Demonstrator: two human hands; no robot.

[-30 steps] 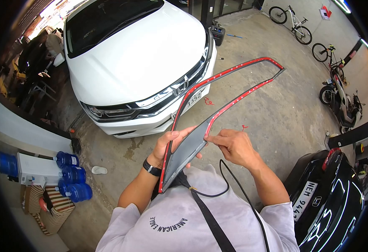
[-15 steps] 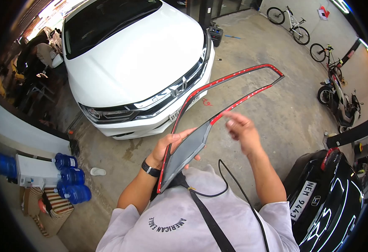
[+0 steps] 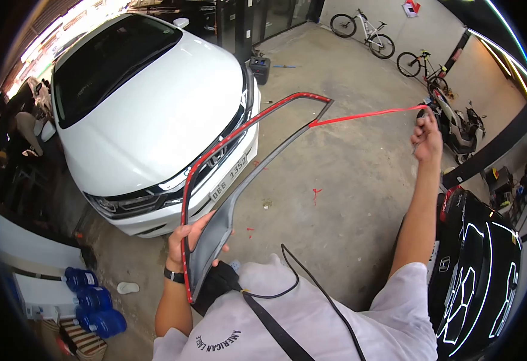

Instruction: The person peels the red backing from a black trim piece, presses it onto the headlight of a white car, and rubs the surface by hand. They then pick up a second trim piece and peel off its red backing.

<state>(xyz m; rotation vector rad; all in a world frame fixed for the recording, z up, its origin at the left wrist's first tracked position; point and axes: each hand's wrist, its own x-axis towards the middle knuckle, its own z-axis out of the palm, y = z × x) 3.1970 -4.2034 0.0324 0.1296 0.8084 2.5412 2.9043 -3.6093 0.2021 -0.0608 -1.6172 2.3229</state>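
Note:
A dark window-shaped trim frame (image 3: 257, 161) hangs out in front of my chest, with red tape backing along its upper and left edges. My left hand (image 3: 198, 238) grips its wide grey corner panel, thumb on the near rim and fingers behind. Far out to the right, my right hand (image 3: 427, 137) pinches the end of a red tape strip (image 3: 371, 115). The strip stretches taut to the frame's lower edge near its far tip. Between that point and the grey panel, the lower edge shows bare grey.
A white car (image 3: 137, 114) stands ahead left, and a black car (image 3: 477, 271) at right. Red tape scraps (image 3: 316, 196) lie on the concrete floor. Blue water jugs (image 3: 98, 304) and a white slipper (image 3: 128, 287) are at lower left. Bicycles (image 3: 365, 33) and a scooter (image 3: 459, 129) line the far right.
My right hand has moved away to the right, peeling the red strip off the frame's lower edge. My view has turned right, and the frame has shifted left in it.

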